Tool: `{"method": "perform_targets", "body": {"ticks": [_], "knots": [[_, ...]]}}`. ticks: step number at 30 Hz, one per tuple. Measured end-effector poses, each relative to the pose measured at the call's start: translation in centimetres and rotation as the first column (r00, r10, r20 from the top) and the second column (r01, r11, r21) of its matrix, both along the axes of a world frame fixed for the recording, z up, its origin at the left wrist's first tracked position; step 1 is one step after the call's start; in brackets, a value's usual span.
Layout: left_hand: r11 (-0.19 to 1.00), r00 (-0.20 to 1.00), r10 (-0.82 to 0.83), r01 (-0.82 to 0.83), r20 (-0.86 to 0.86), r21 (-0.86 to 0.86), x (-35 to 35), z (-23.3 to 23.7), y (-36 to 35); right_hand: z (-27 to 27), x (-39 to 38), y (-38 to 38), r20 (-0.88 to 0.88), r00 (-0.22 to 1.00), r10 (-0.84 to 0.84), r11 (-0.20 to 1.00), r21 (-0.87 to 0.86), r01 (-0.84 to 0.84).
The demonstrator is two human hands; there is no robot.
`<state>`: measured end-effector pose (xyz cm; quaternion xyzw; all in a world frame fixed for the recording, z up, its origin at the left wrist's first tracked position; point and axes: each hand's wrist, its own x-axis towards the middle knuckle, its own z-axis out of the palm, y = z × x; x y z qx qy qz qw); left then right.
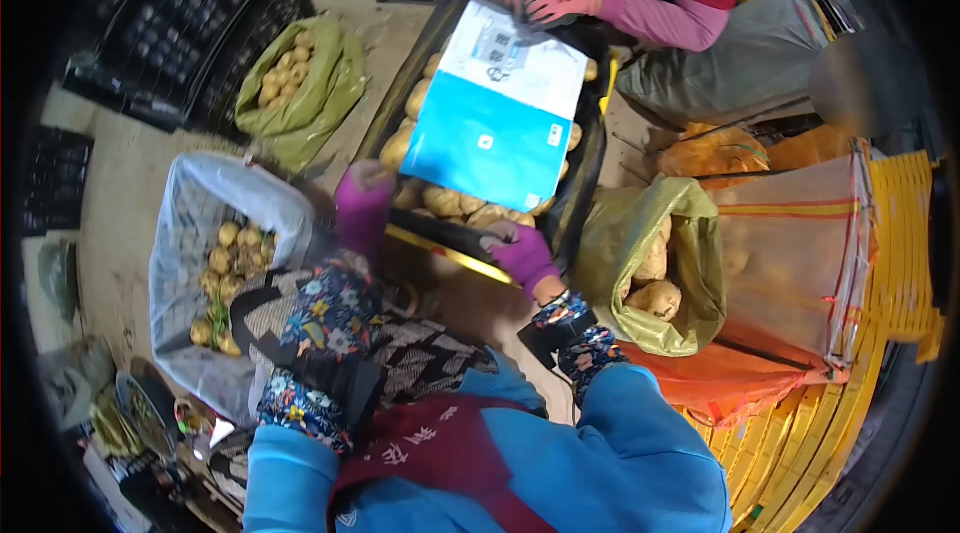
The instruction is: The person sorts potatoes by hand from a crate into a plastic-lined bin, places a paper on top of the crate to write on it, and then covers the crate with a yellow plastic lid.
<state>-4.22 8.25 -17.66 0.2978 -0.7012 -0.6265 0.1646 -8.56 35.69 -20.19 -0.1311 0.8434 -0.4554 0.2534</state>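
Observation:
My left hand (364, 203), in a purple glove, is at the near left side of a black-lined yellow crate; its fingers are smeared and hard to make out. At the crate's near edge is my right hand (520, 251), also purple-gloved, with its fingers bent together beside the potatoes (443, 201); what they hold, if anything, is hidden. A blue and white printed sheet (490, 145) lies over the potatoes in the crate. The black liner (590, 168) covers the crate's sides.
Another person's pink-gloved hands (560, 1) rest at the crate's far edge. Open green sacks of potatoes (655, 300) stand right and back left. A white-lined container (172, 258) of small potatoes is at left, near black crates (180, 18). Yellow crates (900, 243) stack at right.

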Motion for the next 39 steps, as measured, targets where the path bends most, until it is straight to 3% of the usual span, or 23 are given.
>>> {"method": "perform_targets", "body": {"ticks": [1,2,3,5,8,9,12,14,16,18,19,21,22,24,26,27,30,31,33,36,37,38,39], "knots": [[0.977,0.992,-0.13,0.128,-0.001,-0.172,-0.4,-1.1,0.3,2.0,-0.2,-0.2,0.116,0.993,-0.032,0.999,-0.024,0.035],[0.947,0.961,-0.269,0.277,0.066,-0.165,-0.1,0.6,1.4,4.0,-0.3,-0.6,0.224,0.972,-0.066,0.996,-0.041,0.077],[0.896,0.907,-0.402,0.418,0.125,-0.149,0.0,2.4,2.4,2.7,-0.2,-0.5,0.166,0.983,-0.081,0.992,-0.083,0.095],[0.807,0.779,-0.563,0.59,0.275,-0.02,0.9,1.4,4.0,5.4,-0.2,-1.5,0.056,0.997,-0.043,0.998,0.045,0.041],[0.515,0.573,-0.65,0.815,0.5,-0.266,1.0,0.4,5.0,7.5,-0.1,-2.3,-0.205,0.973,0.111,0.966,0.252,-0.057],[0.57,0.66,-0.586,0.748,0.47,-0.339,1.1,-0.4,5.2,7.7,-0.2,-2.5,-0.299,0.937,0.183,0.943,0.323,-0.081],[0.639,0.619,-0.66,0.761,0.425,-0.116,0.5,2.1,4.2,8.0,-0.8,-2.3,-0.119,0.98,0.162,0.959,0.254,-0.128],[0.673,0.631,-0.721,0.737,0.287,0.07,0.5,0.7,4.6,8.5,-1.1,-2.5,-0.147,0.974,0.172,0.934,0.339,-0.114],[0.654,0.646,-0.755,0.728,0.114,0.205,0.7,0.1,4.9,9.2,-1.3,-3.0,-0.139,0.967,0.215,0.905,0.4,-0.144],[0.526,0.516,-0.843,0.729,0.154,0.439,1.4,0.6,6.5,10.2,-1.1,-3.6,-0.084,0.953,0.29,0.867,0.444,-0.225],[0.451,0.443,-0.883,0.706,0.156,0.545,1.6,1.3,7.2,9.4,-0.8,-3.5,0.108,0.964,0.244,0.934,0.243,-0.264],[0.335,0.398,-0.916,0.704,0.042,0.626,1.9,2.0,7.4,7.2,-0.4,-3.0,0.484,0.839,0.251,0.967,-0.169,-0.192],[0.275,0.378,-0.926,0.7,-0.016,0.659,2.0,2.2,7.3,7.8,-0.1,-3.3,0.572,0.795,0.203,0.978,-0.159,-0.136],[0.258,0.344,-0.938,0.78,-0.046,0.571,1.8,2.3,7.0,10.0,0.2,-4.1,0.729,0.676,0.108,0.993,-0.114,-0.036],[0.227,0.292,-0.955,0.847,-0.062,0.481,2.2,2.3,6.8,10.6,0.8,-4.3,0.753,0.656,0.063,0.996,-0.086,0.004],[0.289,0.342,-0.939,0.826,-0.022,0.484,2.1,-2.2,8.0,10.6,0.8,-4.3,0.768,0.64,0.028,0.997,-0.064,0.033],[0.347,0.254,-0.798,0.935,0.546,0.072,1.4,4.0,8.0,10.2,1.5,-4.1,0.754,0.654,-0.067,0.993,-0.011,0.114],[0.352,0.364,-0.739,0.926,0.566,-0.136,1.4,1.2,9.4,10.2,1.7,-3.9,0.741,0.668,-0.069,0.991,-0.025,0.13],[0.386,0.422,-0.704,0.902,0.571,-0.192,1.4,0.2,10.0,10.0,1.8,-3.9,0.75,0.654,-0.098,0.982,-0.032,0.185],[0.377,0.545,-0.608,0.838,0.578,-0.394,2.2,-0.4,10.4,9.1,1.7,-2.7,0.809,0.587,-0.007,0.953,-0.173,0.25],[0.352,0.576,-0.606,0.812,0.548,-0.465,2.5,-0.5,9.4,10.4,1.4,-2.8,0.853,0.463,0.24,0.882,-0.391,0.264],[0.334,0.608,-0.607,0.779,0.511,-0.531,2.6,-0.5,8.9,15.9,2.3,-5.8,0.657,0.747,0.096,0.976,-0.21,0.059],[0.324,0.664,-0.574,0.722,0.48,-0.611,2.1,-1.6,9.4,14.4,1.4,-5.9,0.09,0.947,0.309,0.913,-0.306,-0.269]]}}
